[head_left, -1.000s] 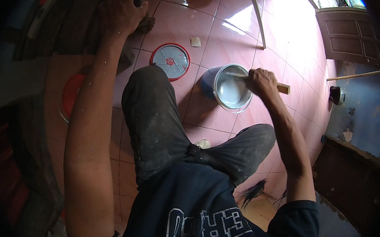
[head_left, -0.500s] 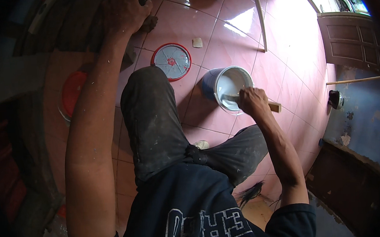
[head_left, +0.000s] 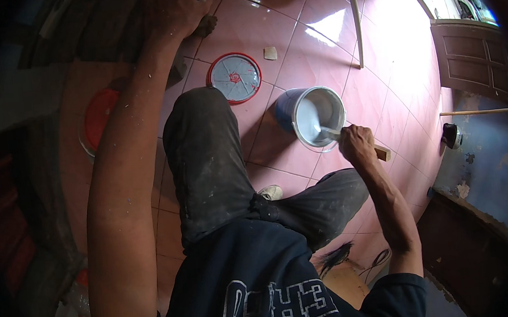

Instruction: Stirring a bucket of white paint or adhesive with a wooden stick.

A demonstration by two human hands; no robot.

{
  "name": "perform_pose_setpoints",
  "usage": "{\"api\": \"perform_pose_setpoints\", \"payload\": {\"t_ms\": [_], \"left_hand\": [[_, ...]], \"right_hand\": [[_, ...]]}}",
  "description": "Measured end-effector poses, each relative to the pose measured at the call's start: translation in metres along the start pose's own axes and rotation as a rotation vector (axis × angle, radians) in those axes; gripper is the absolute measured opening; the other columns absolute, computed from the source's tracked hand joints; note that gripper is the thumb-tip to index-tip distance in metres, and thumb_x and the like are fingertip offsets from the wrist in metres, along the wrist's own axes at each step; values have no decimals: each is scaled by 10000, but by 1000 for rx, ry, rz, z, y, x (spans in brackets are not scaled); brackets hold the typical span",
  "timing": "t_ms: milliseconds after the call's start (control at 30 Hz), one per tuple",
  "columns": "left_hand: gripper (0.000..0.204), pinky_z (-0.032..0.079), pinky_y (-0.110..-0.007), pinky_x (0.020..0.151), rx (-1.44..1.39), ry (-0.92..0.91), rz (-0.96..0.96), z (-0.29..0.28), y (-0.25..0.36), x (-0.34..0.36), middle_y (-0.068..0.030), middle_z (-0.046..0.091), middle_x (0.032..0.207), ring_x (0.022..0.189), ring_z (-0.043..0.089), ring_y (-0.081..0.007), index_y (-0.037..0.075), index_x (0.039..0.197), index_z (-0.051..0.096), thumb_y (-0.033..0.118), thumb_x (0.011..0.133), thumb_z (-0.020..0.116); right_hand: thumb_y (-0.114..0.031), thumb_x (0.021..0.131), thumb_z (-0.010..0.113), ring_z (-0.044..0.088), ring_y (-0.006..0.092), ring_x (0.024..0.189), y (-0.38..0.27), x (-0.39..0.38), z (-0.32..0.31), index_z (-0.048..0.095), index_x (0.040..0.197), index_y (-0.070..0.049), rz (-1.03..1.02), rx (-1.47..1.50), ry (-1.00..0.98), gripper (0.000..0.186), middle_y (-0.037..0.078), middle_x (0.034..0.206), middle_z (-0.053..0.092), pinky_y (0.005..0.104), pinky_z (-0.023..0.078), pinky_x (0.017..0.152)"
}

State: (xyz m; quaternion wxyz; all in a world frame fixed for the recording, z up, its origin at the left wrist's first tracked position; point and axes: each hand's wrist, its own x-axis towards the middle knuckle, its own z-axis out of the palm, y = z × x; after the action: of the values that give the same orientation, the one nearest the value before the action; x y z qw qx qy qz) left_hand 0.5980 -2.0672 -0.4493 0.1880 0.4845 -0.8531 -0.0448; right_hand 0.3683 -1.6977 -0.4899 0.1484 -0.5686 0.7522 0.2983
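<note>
My right hand [head_left: 356, 142] is fisted around a wooden stick [head_left: 381, 151], arm bent down from the shoulder, the stick's pale wet end dipping over the rim into the paint bucket [head_left: 316, 119]. That blue bucket stands on the pink tiled floor [head_left: 327, 29] just beside my right knee, holding whitish paint. My left arm is stretched up and away, left hand [head_left: 176, 11] pressed on a dark surface at the top edge; I cannot tell whether its fingers grip anything. Beyond my left knee the round red-rimmed lid [head_left: 235, 77] lies flat on the tiles, well apart from the bucket. A wooden door [head_left: 474, 58] stands at the right.
</note>
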Motion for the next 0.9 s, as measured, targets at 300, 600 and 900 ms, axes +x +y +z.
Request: {"api": "perform_pose_setpoints", "payload": {"t_ms": [300, 600, 900], "left_hand": [[671, 306, -477, 1114, 20, 33, 24, 3, -3, -3, -190, 393, 1446, 1369, 352, -330, 38, 1383, 435, 375, 860, 686], [673, 319, -486, 1100, -5, 34, 27, 8, -7, 1, -184, 413, 1433, 1364, 357, -341, 38, 1378, 442, 376, 852, 690], [685, 312, -483, 1112, 5, 7, 14, 1, 3, -2, -187, 414, 1434, 1364, 361, -340, 37, 1379, 442, 383, 846, 695]], "right_hand": [[-229, 847, 580, 710, 330, 720, 11, 49, -42, 725, 833, -51, 122, 129, 78, 230, 200, 813, 702, 437, 550, 635], [-171, 846, 552, 688, 302, 630, 11, 0, 7, 701, 753, -48, 15, 29, 52, 214, 174, 703, 678, 424, 511, 559], [-218, 865, 550, 684, 335, 653, 5, 40, -14, 683, 749, -59, 70, 98, 253, 238, 170, 695, 664, 456, 525, 595]]}}
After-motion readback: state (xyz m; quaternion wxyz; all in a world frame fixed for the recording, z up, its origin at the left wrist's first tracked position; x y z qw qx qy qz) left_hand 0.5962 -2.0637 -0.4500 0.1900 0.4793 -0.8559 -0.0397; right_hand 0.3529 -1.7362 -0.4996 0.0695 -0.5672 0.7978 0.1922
